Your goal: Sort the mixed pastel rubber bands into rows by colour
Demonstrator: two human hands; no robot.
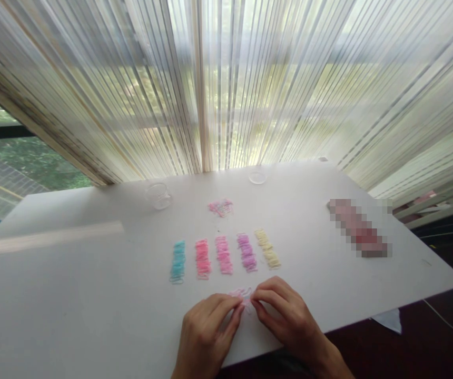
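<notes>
My left hand (pixel 207 327) and my right hand (pixel 284 311) meet at the near edge of the white table (pixel 72 295), fingertips pinched together on a small bunch of pale pink paper clips (pixel 242 293). Just beyond them lie rows of paper clips sorted by colour: a teal row (pixel 178 261), a coral pink row (pixel 202 258), a pink row (pixel 224 255), a purple row (pixel 246 252) and a yellow row (pixel 267 248). Further back lies a loose mixed pile of clips (pixel 220 207).
A clear plastic cup (pixel 158 195) stands at the back left and its round clear lid (pixel 257 177) lies at the back. A blurred pinkish object (pixel 358 228) lies on the right. Striped sheer curtains (pixel 226 84) hang behind the table.
</notes>
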